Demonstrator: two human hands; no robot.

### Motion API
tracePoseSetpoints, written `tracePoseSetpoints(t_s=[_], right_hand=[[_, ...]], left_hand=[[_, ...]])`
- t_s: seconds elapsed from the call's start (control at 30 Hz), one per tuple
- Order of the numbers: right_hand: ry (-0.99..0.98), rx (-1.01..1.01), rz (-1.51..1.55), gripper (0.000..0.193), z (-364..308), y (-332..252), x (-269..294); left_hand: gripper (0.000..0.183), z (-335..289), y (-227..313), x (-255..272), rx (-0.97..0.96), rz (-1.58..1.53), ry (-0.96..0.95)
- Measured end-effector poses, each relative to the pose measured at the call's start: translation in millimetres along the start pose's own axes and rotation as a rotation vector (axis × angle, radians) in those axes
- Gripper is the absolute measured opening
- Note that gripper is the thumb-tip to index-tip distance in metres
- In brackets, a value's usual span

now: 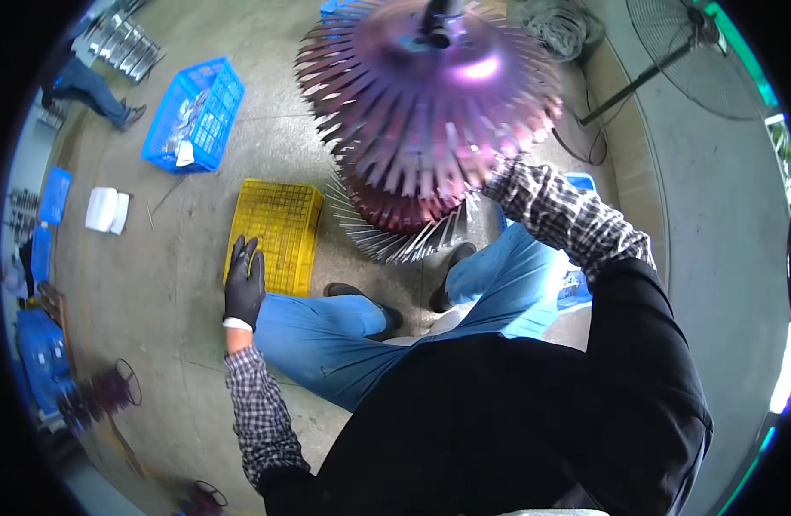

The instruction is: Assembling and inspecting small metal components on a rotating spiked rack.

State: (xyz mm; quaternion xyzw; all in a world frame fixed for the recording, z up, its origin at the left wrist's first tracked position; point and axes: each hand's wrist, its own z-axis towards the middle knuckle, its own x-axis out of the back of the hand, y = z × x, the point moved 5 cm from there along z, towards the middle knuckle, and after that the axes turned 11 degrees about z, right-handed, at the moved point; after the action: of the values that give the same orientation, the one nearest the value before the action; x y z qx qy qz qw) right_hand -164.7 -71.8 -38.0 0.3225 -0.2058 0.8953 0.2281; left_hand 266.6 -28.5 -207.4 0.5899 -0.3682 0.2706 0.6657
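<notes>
Head view: black-gloved left hand, fingers extended, thumb slightly apart, pinching nothing, over the near corner of a yellow plastic mesh crate; contact I cannot tell. I lose the right hand behind the work, so its grip I cannot tell; a black-and-white checked sleeve ends there. Step in hand, as I judge: handling or steadying the round, tiered purple metal rack at its right side; the next move calls for clearance around its thin strip ends. That rack fills the upper middle, glossy purple above, dark red lower, ringed with radiating silvery strips. Beyond it, upper left, a blue plastic mesh crate stands on the floor.
</notes>
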Motion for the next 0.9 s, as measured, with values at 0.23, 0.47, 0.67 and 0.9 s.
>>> tracePoseSetpoints(t_s=[0.23, 0.47, 0.67, 0.9], right_hand=[[0.084, -0.033, 0.091, 0.036, -15, -3, -18], [0.189, -0.014, 0.196, 0.036, -37, 22, -22], [-0.240, -0.675, 0.284, 0.036, -49, 19, 56], [1.011, -0.907, 0.767, 0.042, -296, 5, 260]], left_hand=[[0.041, 12, 77, 17, -0.109, -0.019, 0.015], [0.042, 37, 202, 12, -0.470, 0.020, 0.130], [0.042, 63, 227, -39, -0.545, 0.059, -0.038], [0.045, 80, 191, -56, -0.708, 0.375, 0.074]])
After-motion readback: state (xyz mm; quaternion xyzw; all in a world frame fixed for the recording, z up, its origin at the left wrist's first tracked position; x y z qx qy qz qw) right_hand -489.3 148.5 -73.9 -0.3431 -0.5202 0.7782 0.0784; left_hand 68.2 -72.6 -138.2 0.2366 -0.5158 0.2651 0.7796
